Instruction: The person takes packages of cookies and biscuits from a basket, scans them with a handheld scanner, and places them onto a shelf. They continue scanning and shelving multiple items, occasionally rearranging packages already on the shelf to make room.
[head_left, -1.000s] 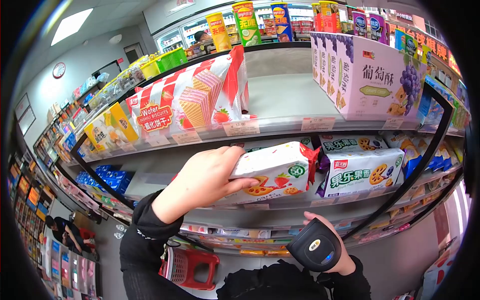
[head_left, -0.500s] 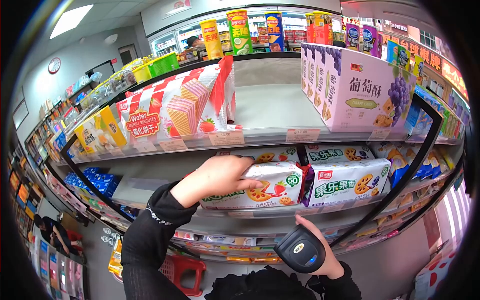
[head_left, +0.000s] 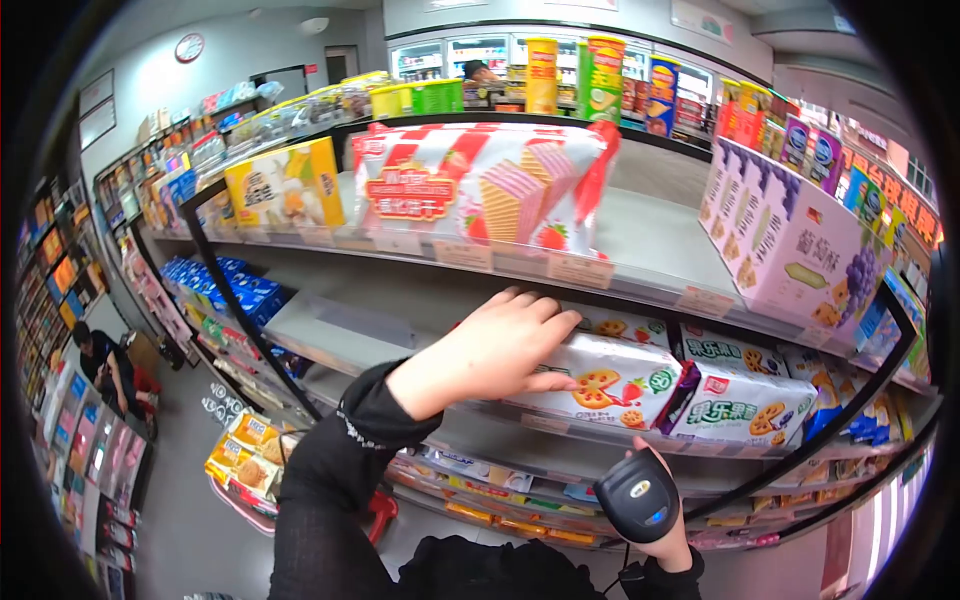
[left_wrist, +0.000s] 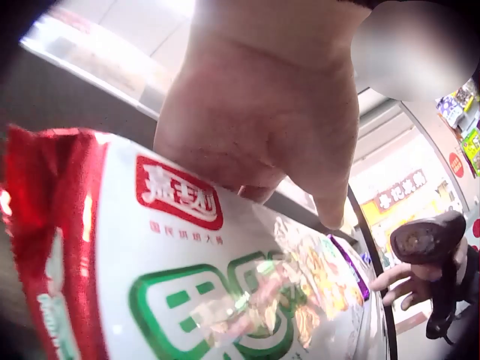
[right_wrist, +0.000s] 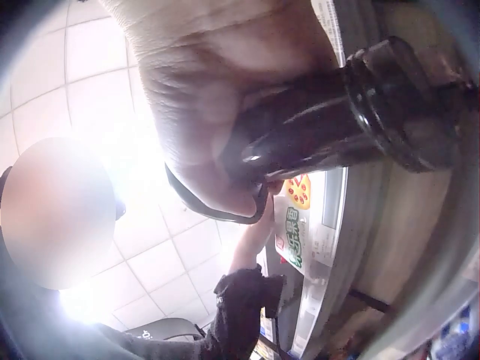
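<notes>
My left hand (head_left: 490, 350) lies over a white biscuit pack (head_left: 620, 390) with strawberry pictures on the middle shelf. Its fingers are loosely extended above the pack's top edge, and the thumb points along the front. The left wrist view shows the pack's red end and green lettering (left_wrist: 202, 307), close under the palm. My right hand (head_left: 672, 540) grips a black barcode scanner (head_left: 637, 495) in front of the shelf edge; in the right wrist view its fingers wrap the scanner's handle (right_wrist: 307, 127). Beside the strawberry pack stands a similar pack with purple ends (head_left: 745, 408).
Above, a shelf with price tags (head_left: 580, 270) carries a red-striped wafer bag (head_left: 480, 185) and purple grape crisp boxes (head_left: 800, 240). Slanting black frame bars (head_left: 850, 405) flank the shelves. On the floor at left, yellow packs (head_left: 245, 455) sit in a basket. A seated person (head_left: 110, 370) is farther back.
The strawberry pack, first tilted and lifted in my left hand, now sits on the shelf. The left fingers have loosened and risen off it. The head view has turned left.
</notes>
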